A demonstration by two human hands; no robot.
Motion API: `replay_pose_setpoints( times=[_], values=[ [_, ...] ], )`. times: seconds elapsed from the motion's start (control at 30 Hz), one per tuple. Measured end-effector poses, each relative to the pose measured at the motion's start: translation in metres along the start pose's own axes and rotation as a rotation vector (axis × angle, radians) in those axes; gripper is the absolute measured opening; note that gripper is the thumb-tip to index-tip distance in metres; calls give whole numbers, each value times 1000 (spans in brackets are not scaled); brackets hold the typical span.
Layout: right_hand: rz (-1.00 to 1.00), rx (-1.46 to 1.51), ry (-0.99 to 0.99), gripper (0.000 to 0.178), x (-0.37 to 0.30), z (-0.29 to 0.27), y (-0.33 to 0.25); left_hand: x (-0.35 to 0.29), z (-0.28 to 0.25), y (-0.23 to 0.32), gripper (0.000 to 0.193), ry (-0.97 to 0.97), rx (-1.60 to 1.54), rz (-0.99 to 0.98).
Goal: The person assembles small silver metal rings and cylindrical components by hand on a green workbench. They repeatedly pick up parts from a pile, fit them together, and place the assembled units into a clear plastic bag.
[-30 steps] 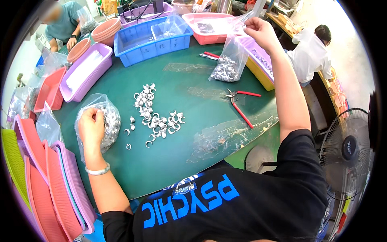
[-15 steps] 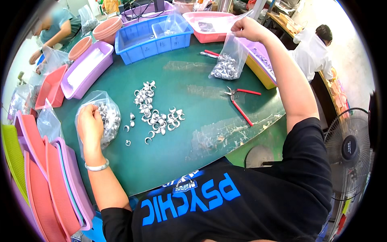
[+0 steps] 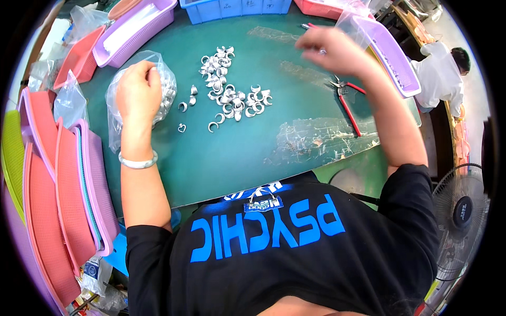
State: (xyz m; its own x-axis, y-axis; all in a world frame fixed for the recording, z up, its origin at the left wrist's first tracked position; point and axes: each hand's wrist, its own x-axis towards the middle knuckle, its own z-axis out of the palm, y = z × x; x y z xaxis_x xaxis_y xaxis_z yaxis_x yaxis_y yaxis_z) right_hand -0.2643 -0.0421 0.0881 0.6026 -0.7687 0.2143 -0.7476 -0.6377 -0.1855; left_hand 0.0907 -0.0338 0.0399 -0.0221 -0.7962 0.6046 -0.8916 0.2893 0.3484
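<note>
My left hand point(image 3: 138, 97) rests over a clear plastic bag point(image 3: 115, 131) of silver-grey metal pieces, at the table's left. Its fingers are curled, and their tips are hidden. My right hand point(image 3: 334, 50) is raised over the far right of the table, smeared by motion. A small bright spot shows by its bent fingers; I cannot tell what it is. Between the hands lies a loose pile of crescent-shaped metal pieces, like open rings point(image 3: 232, 100). A heart-shaped piece point(image 3: 182, 128) sits apart. Red-handled cutters point(image 3: 345, 100) lie below my right hand, jaws apart.
A blue crate point(image 3: 237, 11) stands at the far edge, a purple basket point(image 3: 403, 79) at the right. Stacked pink and purple baskets point(image 3: 68, 200) crowd my left side. A standing fan point(image 3: 461, 213) is at the right, and a person in white point(image 3: 440, 71) works beyond.
My right hand has let go of the bag of metal pieces and come down nearer. My left hand stays at its bag, turned more back-up. The view has tilted down.
</note>
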Motion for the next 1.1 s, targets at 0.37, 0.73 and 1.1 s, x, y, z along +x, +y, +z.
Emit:
replay_pose_setpoints(
  times=[0.37, 0.73, 1.1],
  values=[
    [84, 436, -164, 11, -3, 74, -37, -19, 22, 38, 7, -109, -285, 166],
    [-95, 795, 392, 9, 22, 79, -80, -46, 33, 67, 20, -454, -1206, -222],
    [-233, 535, 549, 14, 25, 89, -96, -48, 32, 67, 19, -418, -1380, -328]
  ],
)
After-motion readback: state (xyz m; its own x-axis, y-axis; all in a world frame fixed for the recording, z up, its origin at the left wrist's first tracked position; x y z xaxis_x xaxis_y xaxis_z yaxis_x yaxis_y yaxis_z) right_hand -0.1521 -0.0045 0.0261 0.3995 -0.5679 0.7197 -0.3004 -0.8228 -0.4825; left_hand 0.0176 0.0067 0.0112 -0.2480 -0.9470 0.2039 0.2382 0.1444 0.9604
